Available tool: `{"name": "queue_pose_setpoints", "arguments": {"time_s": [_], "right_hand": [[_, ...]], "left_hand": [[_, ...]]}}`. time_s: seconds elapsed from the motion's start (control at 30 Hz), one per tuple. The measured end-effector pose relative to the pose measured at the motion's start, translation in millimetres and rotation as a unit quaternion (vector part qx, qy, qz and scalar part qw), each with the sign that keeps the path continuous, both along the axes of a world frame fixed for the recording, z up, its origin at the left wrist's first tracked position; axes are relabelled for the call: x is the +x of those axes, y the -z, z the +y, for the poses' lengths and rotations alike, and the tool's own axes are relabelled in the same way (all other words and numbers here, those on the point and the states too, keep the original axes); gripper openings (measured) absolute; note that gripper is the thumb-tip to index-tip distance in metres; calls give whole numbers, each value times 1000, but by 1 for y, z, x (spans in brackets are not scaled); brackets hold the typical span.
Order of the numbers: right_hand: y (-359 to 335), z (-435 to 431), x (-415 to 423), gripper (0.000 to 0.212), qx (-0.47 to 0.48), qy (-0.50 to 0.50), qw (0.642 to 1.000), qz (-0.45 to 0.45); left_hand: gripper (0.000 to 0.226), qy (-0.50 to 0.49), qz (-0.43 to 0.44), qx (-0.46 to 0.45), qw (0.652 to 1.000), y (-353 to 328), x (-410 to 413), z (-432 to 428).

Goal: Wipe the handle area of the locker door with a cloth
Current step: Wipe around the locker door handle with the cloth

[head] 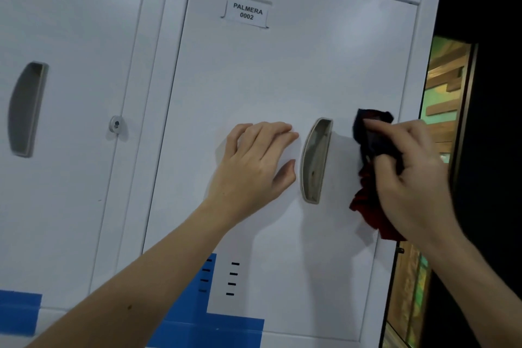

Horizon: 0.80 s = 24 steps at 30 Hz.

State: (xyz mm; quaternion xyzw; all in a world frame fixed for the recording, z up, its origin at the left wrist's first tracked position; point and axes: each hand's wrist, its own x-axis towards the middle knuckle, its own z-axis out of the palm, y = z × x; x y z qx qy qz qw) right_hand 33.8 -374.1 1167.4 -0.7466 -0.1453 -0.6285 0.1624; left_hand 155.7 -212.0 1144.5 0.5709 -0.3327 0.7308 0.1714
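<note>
The left hand (254, 167) lies flat on the white door (268, 79), fingers straight, just left of the recessed handle (316, 161). The right hand (409, 172) grips a dark red cloth (372, 150) and holds it against the door just right of the handle, near the door's right edge. A label (247, 11) reading "PALMERA 0002" sits near the door's top edge. Vent slots (233, 278) and blue tape (206, 330) lie toward its bottom edge. The neighbouring door to the left has a second handle (25, 109) and a round lock (116, 124).
</note>
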Motion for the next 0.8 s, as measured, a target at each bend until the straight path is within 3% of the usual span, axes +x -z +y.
{"name": "queue_pose_setpoints", "arguments": {"time_s": [0.3, 0.43, 0.53, 0.8], "right_hand": [[45, 25, 52, 40, -167, 193, 965, -53], [52, 4, 36, 28, -282, 257, 922, -67], [23, 1, 34, 24, -304, 314, 896, -80], [37, -5, 34, 19, -356, 315, 876, -81]], "left_hand": [[31, 7, 3, 1, 1000, 0, 0, -1], [31, 5, 1, 1, 1000, 0, 0, -1], [30, 6, 0, 0, 1000, 0, -1, 0], [30, 7, -3, 4, 1000, 0, 0, 1]]}}
